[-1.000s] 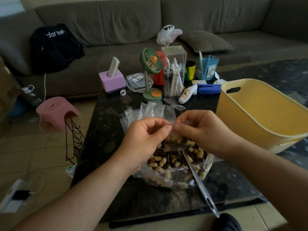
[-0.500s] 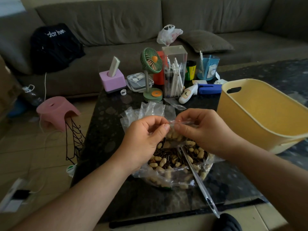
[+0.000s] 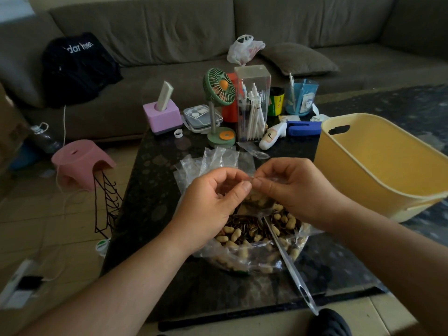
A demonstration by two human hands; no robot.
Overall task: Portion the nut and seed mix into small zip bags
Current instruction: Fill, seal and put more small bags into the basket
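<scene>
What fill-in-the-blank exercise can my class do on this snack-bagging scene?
1. Both hands pinch the top of a small clear zip bag holding ____.
2. The big yellow plastic tub stands on the person's ____ side.
3. The small green desk fan has an ____ centre.

Missing words: peanuts; right; orange

Partial white lettering on a dark garment is the clearest print in the room.

The black garment (image 3: pixel 77 66) draped on the sofa (image 3: pixel 194 32) carries white letters that read roughly "dar hven", the start of the word cut off by a fold. A white handheld device (image 3: pixel 270 135) on the dark table (image 3: pixel 155 180) bears one dark brush-style character. The green-and-yellow can (image 3: pixel 276 101) and the blue cup (image 3: pixel 300 100) carry print too small to read.
</scene>
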